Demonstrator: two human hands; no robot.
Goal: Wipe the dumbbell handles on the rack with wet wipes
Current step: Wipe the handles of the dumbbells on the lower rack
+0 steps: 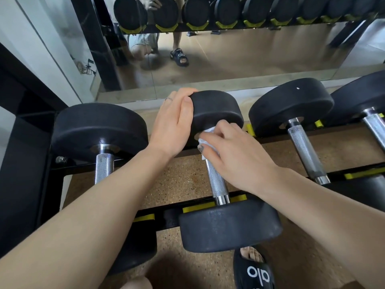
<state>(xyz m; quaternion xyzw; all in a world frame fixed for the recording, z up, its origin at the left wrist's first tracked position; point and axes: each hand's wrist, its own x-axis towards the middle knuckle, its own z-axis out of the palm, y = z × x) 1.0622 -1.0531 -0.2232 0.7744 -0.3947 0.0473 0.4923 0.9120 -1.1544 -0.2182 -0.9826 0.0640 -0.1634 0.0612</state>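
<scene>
A black dumbbell [229, 224] lies across the low rack [200, 207] in the middle, its knurled steel handle [217, 182] running away from me. My right hand [235, 157] grips a white wet wipe [205, 142] wrapped round the far end of that handle, just under the far weight head [216, 109]. My left hand [175, 124] rests on the left side of that far head, fingers curved over its edge.
Another dumbbell [100, 130] sits on the rack to the left and two more [291, 105] to the right. A mirror [229, 55] stands behind the rack. My sandalled foot [253, 270] is on the speckled floor below.
</scene>
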